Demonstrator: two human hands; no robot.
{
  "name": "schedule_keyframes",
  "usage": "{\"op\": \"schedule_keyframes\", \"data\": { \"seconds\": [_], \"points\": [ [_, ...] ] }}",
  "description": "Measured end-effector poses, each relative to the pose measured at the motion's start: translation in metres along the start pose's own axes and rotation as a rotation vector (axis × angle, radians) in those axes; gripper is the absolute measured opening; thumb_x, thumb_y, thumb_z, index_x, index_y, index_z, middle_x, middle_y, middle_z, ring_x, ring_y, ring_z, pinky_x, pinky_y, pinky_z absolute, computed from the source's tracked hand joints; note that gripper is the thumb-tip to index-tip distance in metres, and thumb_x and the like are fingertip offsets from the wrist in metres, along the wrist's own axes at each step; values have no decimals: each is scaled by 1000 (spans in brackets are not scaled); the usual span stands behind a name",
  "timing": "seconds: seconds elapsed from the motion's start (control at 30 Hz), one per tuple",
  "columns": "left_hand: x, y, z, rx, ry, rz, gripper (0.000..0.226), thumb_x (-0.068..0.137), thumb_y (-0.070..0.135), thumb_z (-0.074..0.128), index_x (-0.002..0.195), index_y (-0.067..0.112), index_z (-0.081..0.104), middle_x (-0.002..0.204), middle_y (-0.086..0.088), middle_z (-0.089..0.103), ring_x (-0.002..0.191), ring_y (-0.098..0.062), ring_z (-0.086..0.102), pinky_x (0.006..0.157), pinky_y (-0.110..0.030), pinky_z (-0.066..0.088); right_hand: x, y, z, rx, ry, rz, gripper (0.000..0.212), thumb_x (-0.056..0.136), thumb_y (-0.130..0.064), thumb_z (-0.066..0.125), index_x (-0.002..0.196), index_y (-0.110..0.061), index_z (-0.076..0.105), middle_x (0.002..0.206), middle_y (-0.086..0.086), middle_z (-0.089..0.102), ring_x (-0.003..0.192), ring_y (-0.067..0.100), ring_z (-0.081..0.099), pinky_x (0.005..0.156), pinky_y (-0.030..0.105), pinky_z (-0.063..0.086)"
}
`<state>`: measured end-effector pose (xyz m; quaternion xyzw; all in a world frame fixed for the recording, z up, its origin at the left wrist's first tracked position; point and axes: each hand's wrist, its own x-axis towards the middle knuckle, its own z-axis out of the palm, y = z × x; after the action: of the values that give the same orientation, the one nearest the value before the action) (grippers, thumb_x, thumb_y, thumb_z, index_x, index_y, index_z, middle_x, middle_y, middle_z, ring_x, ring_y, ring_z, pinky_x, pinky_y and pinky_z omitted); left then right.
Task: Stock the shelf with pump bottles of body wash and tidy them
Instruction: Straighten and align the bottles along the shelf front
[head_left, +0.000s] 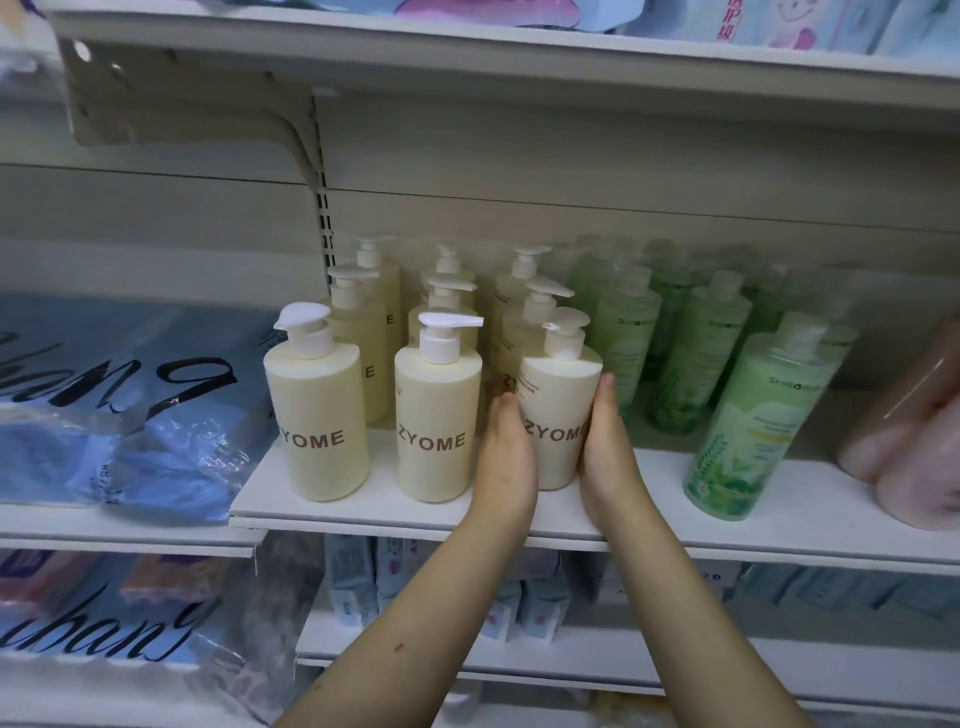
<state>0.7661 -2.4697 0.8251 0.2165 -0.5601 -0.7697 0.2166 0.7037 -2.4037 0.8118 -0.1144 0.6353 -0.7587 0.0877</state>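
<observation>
Shop; tiered shelves (675, 525) stocked with identical bottles (436, 415)

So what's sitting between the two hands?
A cream ZYOME pump bottle, upright, with the left hand and right hand flat against its sides; head view.

Bare left hand (506, 457), bare right hand (608, 452), 2 bare forearms (415, 613)

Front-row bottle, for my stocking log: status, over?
Left hand, right hand flat against right front cream bottle. Standing on shelf. Green bottles close beside right hand.
</observation>
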Motion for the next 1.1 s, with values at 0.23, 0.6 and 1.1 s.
{"op": "schedule_keyframes", "data": {
  "seconds": [0.23, 0.6, 1.1],
  "points": [
    [-27, -10, -22, 210, -134, 250, 41, 104, 31, 36, 145, 32, 41, 141, 13, 51, 129, -2, 47, 113, -36, 37, -40, -3, -21, -76, -96, -112, 36, 89, -50, 54, 116, -29, 63, 115, -6, 71, 112, 13, 65, 100, 42, 50],
    [-43, -8, -46, 336, -187, 330, 38, 101, 32, 48, 138, 38, 50, 130, 25, 57, 118, 15, 48, 97, -10, 40, -60, -6, -27, -180, -185, -161, 50, 76, -45, 65, 125, -37, 54, 115, -26, 66, 106, -3, 64, 86, 21, 52],
    [-61, -4, -96, 408, -125, 356, 31, 95, 16, 60, 124, 25, 64, 122, 18, 63, 105, 20, 54, 88, -1, 40, -60, -3, -31, -239, -182, -172, 65, 77, -47, 63, 137, -31, 46, 129, -22, 58, 113, -5, 59, 98, 27, 48]
  ]
}}
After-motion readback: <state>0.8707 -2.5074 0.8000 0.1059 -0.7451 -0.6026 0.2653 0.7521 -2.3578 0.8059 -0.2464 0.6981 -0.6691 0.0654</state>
